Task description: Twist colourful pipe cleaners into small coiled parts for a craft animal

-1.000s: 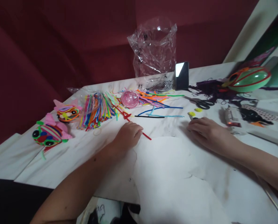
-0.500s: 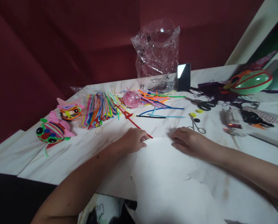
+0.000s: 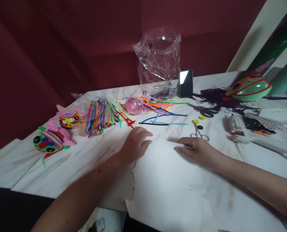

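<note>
My left hand [image 3: 136, 145] is over the upper left edge of a torn-edged white paper sheet [image 3: 167, 183], thumb and forefinger apart, with nothing visible between them. A red pipe cleaner [image 3: 129, 122] with a bent shape along it runs up to its knuckles; the rest is hidden. My right hand [image 3: 194, 149] is closed at the sheet's upper right, and a thin dark thing shows at its fingertips, too unclear to name. Just beyond the right hand lie small metal scissors [image 3: 199, 135], a black disc [image 3: 199, 127] and yellow discs [image 3: 196, 122].
Behind are bundled pipe cleaners [image 3: 101, 117], a pink clear cup-like piece [image 3: 134, 106], a phone [image 3: 186, 83] and a plastic bag [image 3: 158, 61]. Decorated fish-like crafts [image 3: 51, 138] stand left. Black-handled scissors [image 3: 207, 111], a glue gun [image 3: 237, 127] and a green balloon-like craft [image 3: 253, 88] are right.
My left hand has moved slightly left and up, its fingers spreading; the red pipe cleaner's near end no longer shows. My right hand has closed, with a dark thing now showing. The view shifted slightly.
</note>
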The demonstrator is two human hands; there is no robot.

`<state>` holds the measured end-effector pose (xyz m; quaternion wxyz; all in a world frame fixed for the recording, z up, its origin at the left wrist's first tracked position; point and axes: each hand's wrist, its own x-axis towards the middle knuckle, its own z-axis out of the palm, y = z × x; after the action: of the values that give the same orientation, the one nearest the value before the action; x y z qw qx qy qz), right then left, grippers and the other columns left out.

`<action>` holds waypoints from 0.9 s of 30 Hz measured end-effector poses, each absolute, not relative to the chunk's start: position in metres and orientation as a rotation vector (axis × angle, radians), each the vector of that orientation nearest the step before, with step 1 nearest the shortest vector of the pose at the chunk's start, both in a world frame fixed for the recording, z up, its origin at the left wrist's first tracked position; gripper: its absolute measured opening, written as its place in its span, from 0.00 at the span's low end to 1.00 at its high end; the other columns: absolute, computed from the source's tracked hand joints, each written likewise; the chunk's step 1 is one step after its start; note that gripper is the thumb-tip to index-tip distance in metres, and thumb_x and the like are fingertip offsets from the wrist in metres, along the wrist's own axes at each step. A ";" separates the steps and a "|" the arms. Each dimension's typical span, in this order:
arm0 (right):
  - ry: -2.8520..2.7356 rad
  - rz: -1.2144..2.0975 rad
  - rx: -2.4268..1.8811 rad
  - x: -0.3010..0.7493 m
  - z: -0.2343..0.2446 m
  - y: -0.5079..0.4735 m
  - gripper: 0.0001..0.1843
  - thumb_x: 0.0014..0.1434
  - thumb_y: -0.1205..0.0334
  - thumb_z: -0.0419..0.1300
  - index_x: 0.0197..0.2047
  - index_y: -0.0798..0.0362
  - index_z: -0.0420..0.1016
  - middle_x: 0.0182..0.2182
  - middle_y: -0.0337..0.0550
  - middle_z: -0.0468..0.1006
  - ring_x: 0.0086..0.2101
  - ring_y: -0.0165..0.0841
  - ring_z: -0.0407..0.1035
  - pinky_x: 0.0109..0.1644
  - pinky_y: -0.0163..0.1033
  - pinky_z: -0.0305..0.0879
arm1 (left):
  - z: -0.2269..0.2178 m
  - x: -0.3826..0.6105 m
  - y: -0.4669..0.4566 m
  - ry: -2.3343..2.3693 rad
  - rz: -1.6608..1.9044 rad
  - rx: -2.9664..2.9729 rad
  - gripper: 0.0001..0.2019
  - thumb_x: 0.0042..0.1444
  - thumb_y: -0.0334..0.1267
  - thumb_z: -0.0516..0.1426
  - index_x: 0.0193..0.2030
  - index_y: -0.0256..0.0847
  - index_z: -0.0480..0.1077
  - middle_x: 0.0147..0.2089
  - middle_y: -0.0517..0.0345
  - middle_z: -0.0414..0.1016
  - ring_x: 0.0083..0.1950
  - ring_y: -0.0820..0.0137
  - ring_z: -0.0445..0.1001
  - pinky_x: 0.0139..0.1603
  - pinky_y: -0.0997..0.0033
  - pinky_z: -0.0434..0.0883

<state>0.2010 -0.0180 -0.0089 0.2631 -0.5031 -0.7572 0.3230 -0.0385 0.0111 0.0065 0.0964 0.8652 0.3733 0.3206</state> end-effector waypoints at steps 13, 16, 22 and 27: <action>-1.346 1.299 -1.400 0.207 0.001 -0.017 0.17 0.45 0.47 0.60 0.28 0.54 0.69 0.22 0.38 0.72 0.21 0.28 0.64 0.22 0.32 0.59 | 0.002 -0.041 0.025 1.371 0.849 1.728 0.14 0.43 0.37 0.57 0.39 0.39 0.66 0.42 0.53 0.73 0.44 0.66 0.70 0.43 0.67 0.65; -1.559 1.331 -1.361 0.204 0.001 -0.022 0.17 0.48 0.47 0.58 0.26 0.54 0.68 0.21 0.36 0.69 0.21 0.26 0.61 0.21 0.31 0.55 | 0.003 -0.041 0.023 1.316 0.790 1.705 0.09 0.43 0.37 0.56 0.33 0.38 0.66 0.32 0.60 0.72 0.34 0.70 0.70 0.35 0.72 0.64; -1.766 1.059 -1.383 0.210 -0.003 -0.015 0.18 0.54 0.51 0.50 0.20 0.54 0.62 0.15 0.33 0.60 0.18 0.24 0.54 0.20 0.30 0.49 | 0.017 -0.048 0.028 1.490 0.795 1.646 0.06 0.39 0.37 0.55 0.22 0.38 0.62 0.20 0.67 0.60 0.23 0.76 0.60 0.24 0.77 0.56; -1.594 0.542 -1.552 0.251 0.003 0.018 0.09 0.51 0.59 0.52 0.28 0.54 0.69 0.22 0.39 0.72 0.23 0.29 0.64 0.27 0.32 0.58 | 0.035 -0.056 0.029 1.443 0.851 1.454 0.12 0.36 0.40 0.59 0.26 0.39 0.62 0.21 0.67 0.61 0.21 0.77 0.58 0.21 0.79 0.53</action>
<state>0.2512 0.0184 0.0028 0.4132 -0.6171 -0.6341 0.2155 -0.0558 0.0288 0.0352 0.4455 0.5869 0.5824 0.3433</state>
